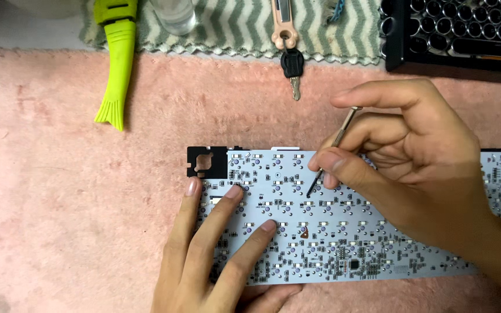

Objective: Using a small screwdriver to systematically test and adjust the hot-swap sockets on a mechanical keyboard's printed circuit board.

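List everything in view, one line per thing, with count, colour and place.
circuit board: one, white with a black corner, centre, on the mat
screwdriver: one, metal shaft, tip on the board
mat: one, pink, under the board
brush: one, lime green, upper left
key: one, black head, top centre
cloth: one, grey and white zigzag, top
glass: one, clear, on the cloth
keyboard: one, black, top right
left hand: fingers flat on the board
right hand: grip on the screwdriver
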